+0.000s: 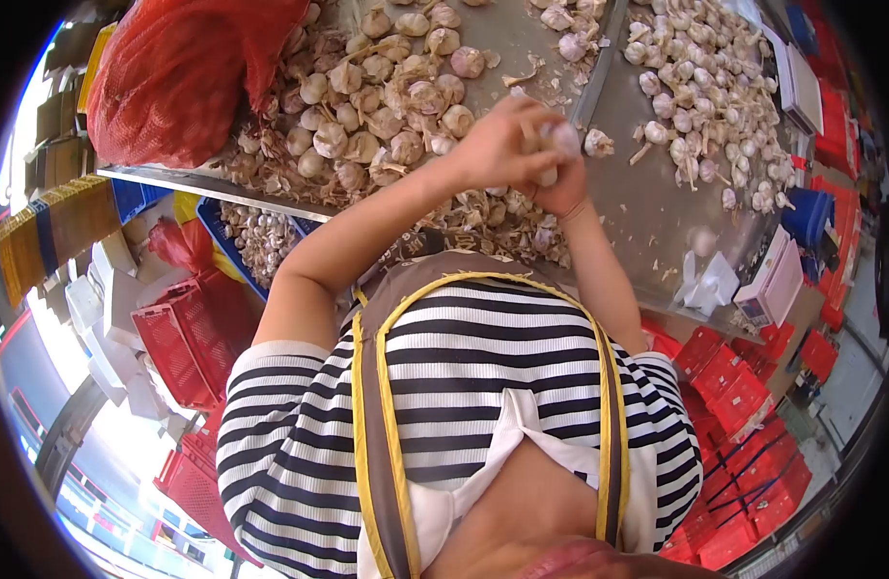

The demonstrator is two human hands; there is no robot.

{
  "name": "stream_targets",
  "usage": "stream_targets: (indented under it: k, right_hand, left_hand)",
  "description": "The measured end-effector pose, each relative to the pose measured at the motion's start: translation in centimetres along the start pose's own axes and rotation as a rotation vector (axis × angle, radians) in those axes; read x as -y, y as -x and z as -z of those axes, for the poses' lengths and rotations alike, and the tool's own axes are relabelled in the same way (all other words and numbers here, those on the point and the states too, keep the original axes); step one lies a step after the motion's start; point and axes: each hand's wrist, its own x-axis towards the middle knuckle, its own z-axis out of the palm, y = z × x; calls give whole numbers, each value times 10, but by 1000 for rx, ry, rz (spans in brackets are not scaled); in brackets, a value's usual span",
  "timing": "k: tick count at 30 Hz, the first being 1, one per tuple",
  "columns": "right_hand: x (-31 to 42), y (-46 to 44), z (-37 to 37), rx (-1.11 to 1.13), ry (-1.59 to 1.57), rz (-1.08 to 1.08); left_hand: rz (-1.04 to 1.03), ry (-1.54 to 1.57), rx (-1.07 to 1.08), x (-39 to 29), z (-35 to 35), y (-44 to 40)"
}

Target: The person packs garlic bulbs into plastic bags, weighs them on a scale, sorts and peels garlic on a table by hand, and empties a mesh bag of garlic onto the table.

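My left hand (507,145) and my right hand (563,190) meet over the metal table, fingers closed around a whitish-purple garlic bulb (563,141). Motion blurs the bulb, and the fingers cover part of it. Just right of my hands lies a single garlic bulb (598,144) with a stub of stem. A big heap of garlic bulbs (372,106) spreads to the left of my hands. Loose skins and scraps (507,217) are piled below them, near the table's front edge.
A red mesh sack (179,82) rests at the table's left. Beyond a metal divider (599,63), more trimmed garlic (700,96) lies at right. A white plastic bag (707,283) sits at the right front. Red crates (192,333) and a blue crate (247,253) stand below the left side.
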Motion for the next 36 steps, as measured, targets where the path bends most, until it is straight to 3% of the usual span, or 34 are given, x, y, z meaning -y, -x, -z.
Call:
stream_targets:
  k: [2,3,5,7,9,11,12,14,17,20,21,23,25,27,29,30,33,34,35,36]
  right_hand:
    - [-1,5,9,-26,-384,31]
    - [4,6,2,-35,-571,50]
    - [32,9,11,276,-968,-79]
    - [73,14,29,371,-1068,-6]
    - [122,18,46,360,-1174,279]
    - [162,26,59,148,-933,682]
    - [164,23,60,152,-929,681]
    - [167,16,63,-103,-1039,757]
    - [136,-38,53,-537,126,377]
    - [90,-83,38,-549,1271,451]
    - [81,-96,42,-481,1506,568]
    - [70,-111,36,-436,1575,544]
    - [65,-116,25,-359,1736,318]
    - [63,-124,28,-382,1740,340]
    - [63,-129,32,-450,1408,222]
    - [64,-132,31,-444,1408,211]
    - [73,-138,12,-268,1166,68]
    - [73,-137,-14,-265,1303,15]
    - [71,-139,-32,-261,1440,-38]
    - [55,-143,-29,-231,1647,267]
  left_hand:
    - [-319,-369,94,4,-9,2]
    - [-312,-371,91,4,-9,2]
    - [-297,-271,25,2,-5,-1]
    - [-290,-268,-23,6,7,-9]
    - [-226,-439,-120,21,30,-21]
    - [-128,-528,-177,43,54,-34]
    - [-131,-527,-182,55,63,-41]
    - [-86,-755,-279,83,79,-55]
    - [77,-948,-162,110,90,-74]
    - [122,-1047,-84,119,89,-80]
    - [130,-1092,-65,118,89,-82]
    - [123,-1078,-59,120,90,-82]
    - [123,-1059,-52,112,94,-80]
    - [370,-767,-52,102,105,-84]
    - [388,-698,-152,100,117,-92]
    - [405,-628,-252,104,121,-95]
    - [390,-762,-334,111,115,-112]
    - [594,-747,-57,96,120,-121]
    - [595,-746,-62,102,116,-127]
    - [621,-748,-16,114,111,-135]
